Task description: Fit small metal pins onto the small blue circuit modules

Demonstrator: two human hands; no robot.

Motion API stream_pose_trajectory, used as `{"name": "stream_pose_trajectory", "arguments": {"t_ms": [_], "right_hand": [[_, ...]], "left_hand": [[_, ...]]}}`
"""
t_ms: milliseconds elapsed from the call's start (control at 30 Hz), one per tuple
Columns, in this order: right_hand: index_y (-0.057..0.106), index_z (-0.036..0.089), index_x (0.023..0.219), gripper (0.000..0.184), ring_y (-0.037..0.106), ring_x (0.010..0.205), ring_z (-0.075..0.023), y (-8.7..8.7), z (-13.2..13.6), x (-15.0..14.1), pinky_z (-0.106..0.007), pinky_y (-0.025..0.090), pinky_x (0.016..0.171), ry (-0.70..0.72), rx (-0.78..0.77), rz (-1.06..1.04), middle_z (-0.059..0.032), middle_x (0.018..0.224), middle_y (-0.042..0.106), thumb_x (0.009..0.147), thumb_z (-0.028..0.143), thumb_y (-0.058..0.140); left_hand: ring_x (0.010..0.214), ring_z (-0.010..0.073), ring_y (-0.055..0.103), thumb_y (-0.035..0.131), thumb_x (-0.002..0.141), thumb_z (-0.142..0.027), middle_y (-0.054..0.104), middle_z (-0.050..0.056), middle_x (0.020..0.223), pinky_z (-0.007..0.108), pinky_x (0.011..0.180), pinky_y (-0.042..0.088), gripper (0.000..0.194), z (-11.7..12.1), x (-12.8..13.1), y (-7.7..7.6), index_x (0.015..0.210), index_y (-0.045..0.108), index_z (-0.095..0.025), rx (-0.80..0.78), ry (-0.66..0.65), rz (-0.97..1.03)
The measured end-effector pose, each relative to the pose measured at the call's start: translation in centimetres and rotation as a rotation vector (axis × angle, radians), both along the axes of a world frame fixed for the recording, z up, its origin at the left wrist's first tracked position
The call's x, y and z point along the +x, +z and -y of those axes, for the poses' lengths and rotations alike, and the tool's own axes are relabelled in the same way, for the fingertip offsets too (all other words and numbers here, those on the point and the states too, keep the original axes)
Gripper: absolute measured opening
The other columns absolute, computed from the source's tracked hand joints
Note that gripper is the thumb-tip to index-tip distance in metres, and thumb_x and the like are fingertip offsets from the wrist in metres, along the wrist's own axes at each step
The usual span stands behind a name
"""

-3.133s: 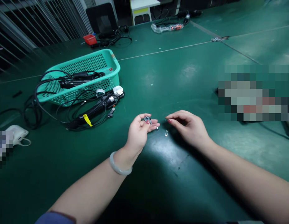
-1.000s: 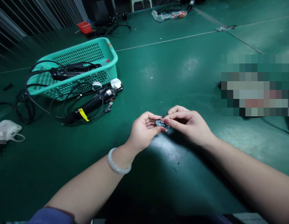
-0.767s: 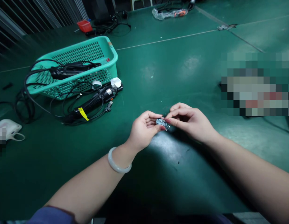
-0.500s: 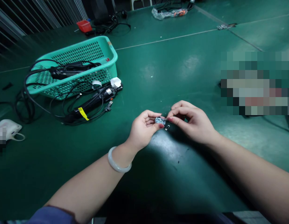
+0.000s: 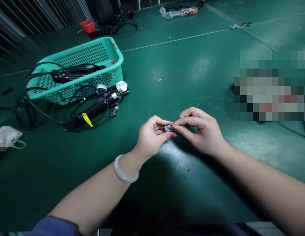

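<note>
My left hand (image 5: 151,137) pinches a small grey-blue patterned piece (image 5: 168,128) between thumb and fingers, just above the green tabletop (image 5: 144,72). My right hand (image 5: 204,131) meets it there, thumb and forefinger close together at the piece's right end; I cannot tell whether they grip anything. A pale bangle (image 5: 126,171) circles my left wrist. Beyond, to my left, a black handheld device (image 5: 100,106) with a yellow label (image 5: 87,120) lies beside a turquoise perforated basket (image 5: 119,63).
</note>
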State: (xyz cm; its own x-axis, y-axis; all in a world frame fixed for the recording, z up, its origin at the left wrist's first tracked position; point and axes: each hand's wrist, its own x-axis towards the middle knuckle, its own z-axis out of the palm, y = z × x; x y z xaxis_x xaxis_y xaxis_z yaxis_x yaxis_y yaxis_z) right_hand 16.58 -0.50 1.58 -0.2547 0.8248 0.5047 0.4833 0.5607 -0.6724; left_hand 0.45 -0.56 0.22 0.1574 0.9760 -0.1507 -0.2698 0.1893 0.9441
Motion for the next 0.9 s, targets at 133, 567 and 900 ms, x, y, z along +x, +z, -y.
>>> {"name": "stream_pose_trajectory", "arguments": {"t_ms": [133,567,900], "right_hand": [[0.072,0.025,0.08,0.008,0.058,0.068,-0.0133,-0.1,0.2,-0.2,-0.029,0.049,0.061,-0.027,0.068,0.045,-0.0017,0.076,0.06,0.08,0.022,0.065],[0.072,0.02,0.086,0.011,0.062,0.087,-0.0196,-1.6,-1.1,0.7,-0.033,0.05,0.08,0.047,-0.227,0.367,-0.0049,0.09,0.068,0.079,0.026,0.067],[0.064,0.015,0.075,0.024,0.055,0.077,-0.0219,-2.2,-1.7,-0.7,-0.036,0.046,0.076,0.076,-0.029,0.654,-0.0115,0.082,0.063,0.089,0.019,0.045]], "left_hand": [[0.08,0.0134,0.067,0.086,0.045,-0.013,0.069,0.002,0.081,0.031,0.081,0.053,0.042,-0.1,0.0,-0.2,0.075,0.057,-0.015,0.011,-0.002,0.017],[0.08,0.0105,0.068,0.068,0.074,-0.014,0.071,0.004,0.096,0.028,0.084,0.052,0.026,-1.2,-0.7,-0.7,0.1,0.064,-0.016,-0.124,0.177,0.136],[0.078,0.0112,0.067,0.065,0.078,-0.022,0.071,0.007,0.099,0.028,0.081,0.054,0.028,-1.0,-0.5,-0.9,0.106,0.066,-0.016,-0.068,0.098,0.028]]}}
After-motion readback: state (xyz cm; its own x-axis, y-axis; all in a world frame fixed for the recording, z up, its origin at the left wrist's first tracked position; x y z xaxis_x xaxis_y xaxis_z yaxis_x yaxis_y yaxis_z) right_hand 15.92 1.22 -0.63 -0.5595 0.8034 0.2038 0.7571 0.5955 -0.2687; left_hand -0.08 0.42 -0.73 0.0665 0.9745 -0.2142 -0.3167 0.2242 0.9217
